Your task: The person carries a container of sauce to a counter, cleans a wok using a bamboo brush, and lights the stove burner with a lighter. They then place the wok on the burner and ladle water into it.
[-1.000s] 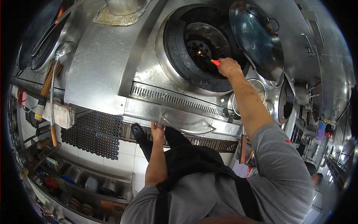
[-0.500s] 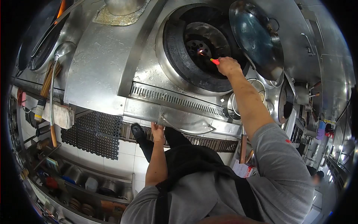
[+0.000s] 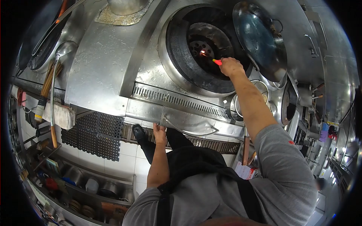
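My right hand (image 3: pixel 231 67) is closed around a long-necked lighter (image 3: pixel 217 62) with a red and yellow body. It is held over the wok burner (image 3: pixel 173 56), and its thin neck points down into the fire bowl. A small orange flame (image 3: pixel 203 52) shows by the perforated burner plate (image 3: pixel 196 47). Low at the stove's front panel (image 3: pixel 145 110), my left hand (image 3: pixel 159 133) has its fingers curled at the lower edge. What they grip there is hidden under the panel.
A large wok (image 3: pixel 260 41) leans on the burner's right side. Below it sits a strainer (image 3: pixel 260 88) beside pots. A curved metal bar (image 3: pixel 188 132) juts from the stove front. At the left are a ladle (image 3: pixel 56 75), a bamboo brush (image 3: pixel 48 81) and a folded cloth (image 3: pixel 62 116).
The flame by the burner plate looks a little larger and brighter. Both hands stay in nearly the same place.
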{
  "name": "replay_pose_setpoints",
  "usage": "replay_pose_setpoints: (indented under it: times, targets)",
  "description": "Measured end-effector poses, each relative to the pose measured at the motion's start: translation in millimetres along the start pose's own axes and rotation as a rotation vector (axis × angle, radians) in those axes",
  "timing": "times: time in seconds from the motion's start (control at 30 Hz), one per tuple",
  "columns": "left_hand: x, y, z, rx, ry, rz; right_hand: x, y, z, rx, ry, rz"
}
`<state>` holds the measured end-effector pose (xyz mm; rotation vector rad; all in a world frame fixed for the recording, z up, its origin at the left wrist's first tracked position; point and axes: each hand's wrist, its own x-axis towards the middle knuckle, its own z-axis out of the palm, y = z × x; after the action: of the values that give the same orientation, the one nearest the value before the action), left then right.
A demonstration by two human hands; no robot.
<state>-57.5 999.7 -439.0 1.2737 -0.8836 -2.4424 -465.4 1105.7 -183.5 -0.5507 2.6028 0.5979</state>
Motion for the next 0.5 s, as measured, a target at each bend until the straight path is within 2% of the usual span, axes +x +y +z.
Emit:
replay_pose_setpoints:
  times: [0.5]
  targets:
    - [9.2, -1.7, -1.8, 0.037, 0.036, -0.034, -6.0, -1.5, 0.8, 0.013, -0.019, -0.018]
